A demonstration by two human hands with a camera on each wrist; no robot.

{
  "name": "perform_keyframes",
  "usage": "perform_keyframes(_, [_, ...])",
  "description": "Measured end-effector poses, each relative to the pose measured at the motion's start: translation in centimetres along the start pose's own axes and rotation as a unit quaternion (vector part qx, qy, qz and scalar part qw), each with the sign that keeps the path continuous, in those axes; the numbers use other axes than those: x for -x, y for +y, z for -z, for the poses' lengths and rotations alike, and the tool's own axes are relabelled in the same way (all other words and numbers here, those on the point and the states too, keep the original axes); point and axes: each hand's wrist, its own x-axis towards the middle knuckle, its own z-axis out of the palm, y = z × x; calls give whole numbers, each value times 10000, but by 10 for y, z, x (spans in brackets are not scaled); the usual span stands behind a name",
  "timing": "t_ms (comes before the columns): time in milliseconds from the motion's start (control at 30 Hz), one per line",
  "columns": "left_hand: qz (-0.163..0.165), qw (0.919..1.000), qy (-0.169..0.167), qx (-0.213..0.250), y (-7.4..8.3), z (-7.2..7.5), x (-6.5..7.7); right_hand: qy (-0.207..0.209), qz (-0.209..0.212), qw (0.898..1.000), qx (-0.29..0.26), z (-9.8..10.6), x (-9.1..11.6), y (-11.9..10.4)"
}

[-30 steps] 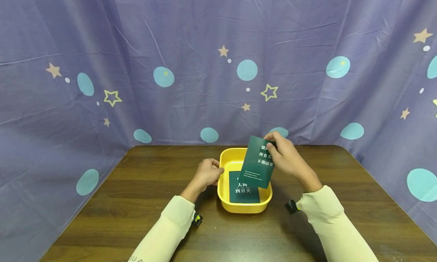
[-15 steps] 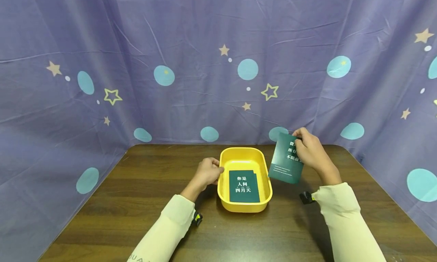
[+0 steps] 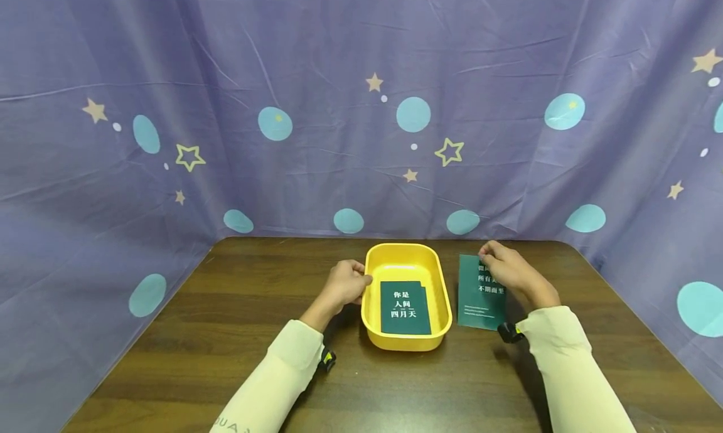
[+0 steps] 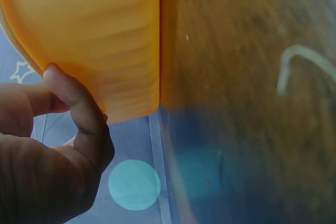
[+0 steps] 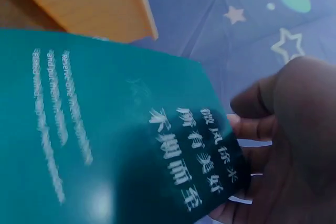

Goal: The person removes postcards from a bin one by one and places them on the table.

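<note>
My right hand [image 3: 511, 271] holds a dark green card [image 3: 476, 310] with white lettering by its far edge, to the right of the yellow tray. The card's far edge looks tilted up; whether its near edge touches the table I cannot tell. In the right wrist view, fingers [image 5: 260, 156] reach behind the card [image 5: 94, 119]. My left hand [image 3: 342, 282] pinches the left rim of the yellow tray [image 3: 446, 288], its thumb and finger bent at the rim in the left wrist view. Inside the tray lie overlapping green cards [image 3: 403, 323], slightly offset.
Tray and hands are on a brown wooden table [image 3: 361, 401]. A purple curtain [image 3: 316, 75] with stars and blue ovals hangs behind the table and down both sides. Black wrist cameras [image 3: 510, 332] sit at the sleeve cuffs.
My right hand has carried the green card from over the tray to its right, then lowered it toward the table. The left hand has kept its place on the rim.
</note>
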Motion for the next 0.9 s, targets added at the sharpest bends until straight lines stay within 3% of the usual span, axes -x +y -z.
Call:
perform_keyframes(133, [-5,10000,22,10,0,0,0,-397,72,9991,-93,-7,0,7])
perform_keyframes(333, [-3,10000,35,31,1,0,1,-681,389,9965,281,-11,-1,16])
perform_keyframes(633, [13,10000,19,-8,2,0,0,-636,750,9922,767,-24,-7,23])
perform_keyframes(900, [-23,10000,1,45,1,-1,0,-800,695,9865,1247,-33,-12,26])
